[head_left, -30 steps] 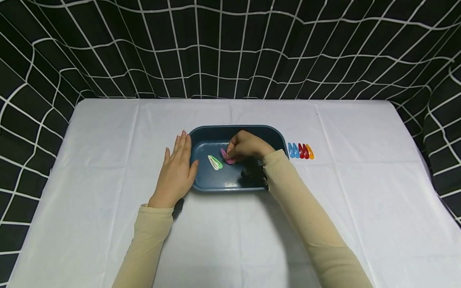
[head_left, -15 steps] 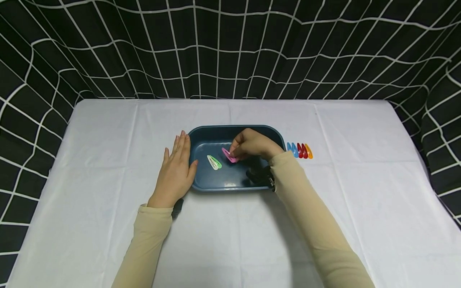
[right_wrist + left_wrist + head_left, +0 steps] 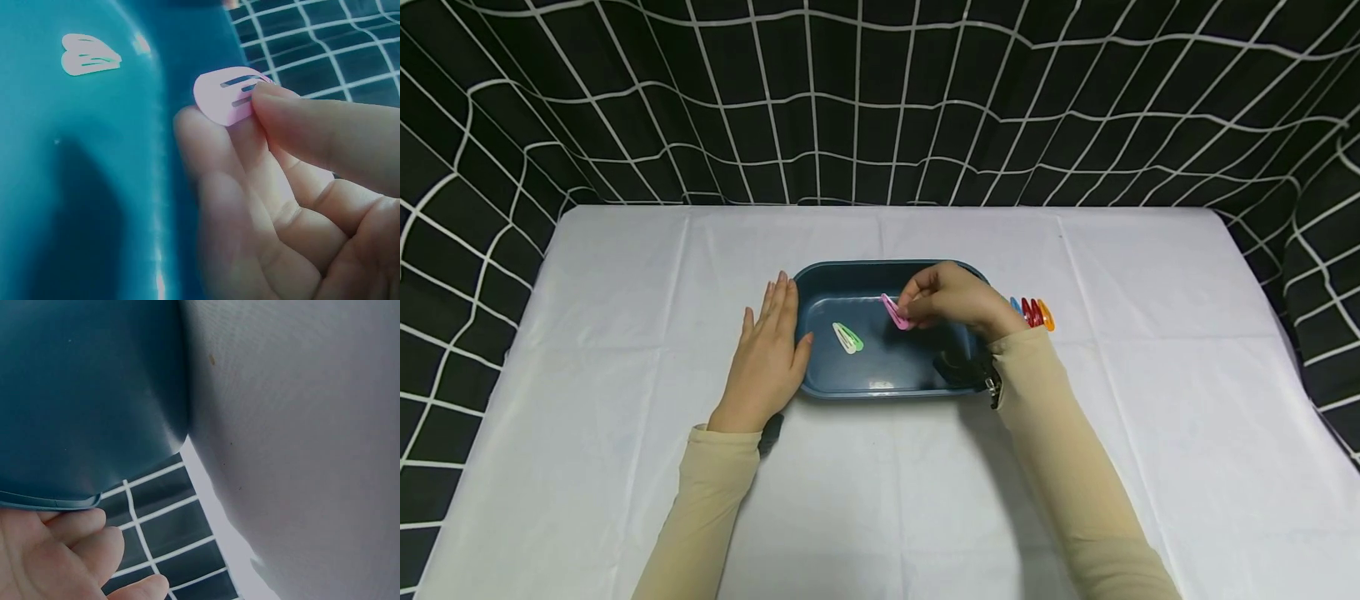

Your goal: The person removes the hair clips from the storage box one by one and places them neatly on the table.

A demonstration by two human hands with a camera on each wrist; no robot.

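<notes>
My right hand [image 3: 953, 296] pinches a pink snap hair clip [image 3: 892, 312] between thumb and fingers, above the right half of a dark blue tray [image 3: 842, 375]. The right wrist view shows the slotted wide end of the clip [image 3: 215, 97] sticking out past the fingertips. Inside the tray lie a white and a green hair clip [image 3: 847, 338], side by side and overlapping. Against the tray's left wall rests my left hand [image 3: 762, 358], fingers straight and thumb on the rim. Its fingers [image 3: 94, 547] lie at the tray's rim in the left wrist view.
Just right of the tray, a row of hair clips in blue, red [image 3: 1032, 312] and orange [image 3: 1046, 315] lies on the white tablecloth [image 3: 865, 500]; my right wrist partly covers the blue ones. A black curtain with a white grid [image 3: 880, 100] hangs behind the table.
My right hand has lifted the pink hair clip off the tray floor and carried it right and toward the back. The left hand has stayed in place.
</notes>
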